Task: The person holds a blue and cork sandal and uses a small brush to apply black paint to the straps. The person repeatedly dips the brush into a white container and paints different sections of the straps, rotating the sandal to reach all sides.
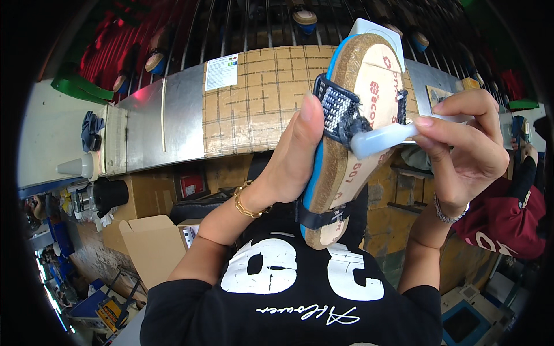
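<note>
My left hand (pixel 291 150) is closed around the side of a sandal (pixel 340 173), held up with its underside toward me. The sandal has a tan cork-like sole board with red print, a blue layer behind it, and dark woven straps. One strap end (pixel 339 108) is folded onto the board, with dark, glossy-looking material at its edge. My right hand (pixel 470 141) pinches a translucent whitish plastic stick (pixel 384 140) between thumb and fingers. The stick's rounded tip lies at that strap end; whether it presses on it, I cannot tell.
A patterned cardboard sheet (pixel 248 109) lies on the metal bench (pixel 182 115). Beyond it, rods carry several blue-bottomed shoe forms (pixel 304 20). A grey cone-shaped piece (pixel 81 166) stands left. An open carton (pixel 151 245) is below left. At right, a co-worker in maroon (pixel 508 216) handles another piece.
</note>
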`<state>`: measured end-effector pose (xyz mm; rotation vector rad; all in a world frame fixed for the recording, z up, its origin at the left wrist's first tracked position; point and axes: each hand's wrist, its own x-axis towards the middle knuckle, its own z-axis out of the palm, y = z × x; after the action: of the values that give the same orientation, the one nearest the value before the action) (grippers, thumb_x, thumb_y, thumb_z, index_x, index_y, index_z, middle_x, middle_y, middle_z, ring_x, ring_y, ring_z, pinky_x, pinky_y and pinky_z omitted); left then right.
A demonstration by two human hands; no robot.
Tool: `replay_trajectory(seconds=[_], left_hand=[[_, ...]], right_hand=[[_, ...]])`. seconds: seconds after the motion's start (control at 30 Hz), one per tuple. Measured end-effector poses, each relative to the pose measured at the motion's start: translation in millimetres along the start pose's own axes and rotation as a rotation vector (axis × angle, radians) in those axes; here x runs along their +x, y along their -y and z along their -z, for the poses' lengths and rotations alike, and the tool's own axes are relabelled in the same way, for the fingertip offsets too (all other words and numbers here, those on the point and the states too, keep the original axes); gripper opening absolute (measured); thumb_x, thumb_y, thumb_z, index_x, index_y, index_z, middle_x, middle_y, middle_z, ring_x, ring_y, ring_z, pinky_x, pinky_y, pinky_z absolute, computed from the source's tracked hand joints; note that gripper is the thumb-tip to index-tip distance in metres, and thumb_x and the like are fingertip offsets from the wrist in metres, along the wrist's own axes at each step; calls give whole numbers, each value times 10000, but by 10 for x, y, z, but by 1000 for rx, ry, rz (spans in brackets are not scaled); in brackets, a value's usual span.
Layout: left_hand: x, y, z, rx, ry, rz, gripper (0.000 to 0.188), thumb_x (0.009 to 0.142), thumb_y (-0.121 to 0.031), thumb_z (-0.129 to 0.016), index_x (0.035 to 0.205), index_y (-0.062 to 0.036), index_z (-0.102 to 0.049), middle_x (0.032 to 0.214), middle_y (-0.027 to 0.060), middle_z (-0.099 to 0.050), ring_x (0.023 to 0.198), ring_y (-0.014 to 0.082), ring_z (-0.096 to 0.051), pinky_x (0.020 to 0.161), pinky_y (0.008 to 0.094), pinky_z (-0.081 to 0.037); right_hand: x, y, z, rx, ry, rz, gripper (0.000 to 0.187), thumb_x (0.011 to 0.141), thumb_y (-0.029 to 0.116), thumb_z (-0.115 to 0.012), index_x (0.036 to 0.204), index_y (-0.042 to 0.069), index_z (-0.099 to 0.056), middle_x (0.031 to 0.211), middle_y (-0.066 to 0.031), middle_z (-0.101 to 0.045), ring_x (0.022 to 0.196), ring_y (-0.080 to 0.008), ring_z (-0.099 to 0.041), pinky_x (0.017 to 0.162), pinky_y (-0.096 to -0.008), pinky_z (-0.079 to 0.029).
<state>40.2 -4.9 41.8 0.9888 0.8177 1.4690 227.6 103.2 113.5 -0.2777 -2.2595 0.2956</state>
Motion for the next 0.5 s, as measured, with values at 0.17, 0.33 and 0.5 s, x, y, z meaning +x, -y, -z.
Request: replay_trajectory(seconds=[0.17,0.33,0.5], left_hand=[[24,-23,-44,-80,-36,12,987,940,-806,-195,1386,21,-500,1255,159,-650,1108,180,-653,931,320,-533],[71,-73,-47,-125,-112,2,997,944,-804,-163,1405,23,-477,1268,158,-636,1105,188,-652,929,322,-540],[96,-72,1,-123,-210,-23,1011,934,-818,-141,1374,15,-507,1209,139,-654,1063,170,-659,907,317,-546]], right_hand=[[43,-33,49,103,75,2,236,658,16,-786,893,32,-786,897,-114,-611,841,-207,-554,724,-290,-397],[-14,-100,-274,130,-191,-234,219,775,-54,-752,987,-4,-769,901,-73,-604,854,-164,-546,755,-248,-397],[-216,158,-374,105,-212,-387,214,706,52,-825,917,90,-815,760,-21,-629,719,-132,-538,752,-278,-347]])
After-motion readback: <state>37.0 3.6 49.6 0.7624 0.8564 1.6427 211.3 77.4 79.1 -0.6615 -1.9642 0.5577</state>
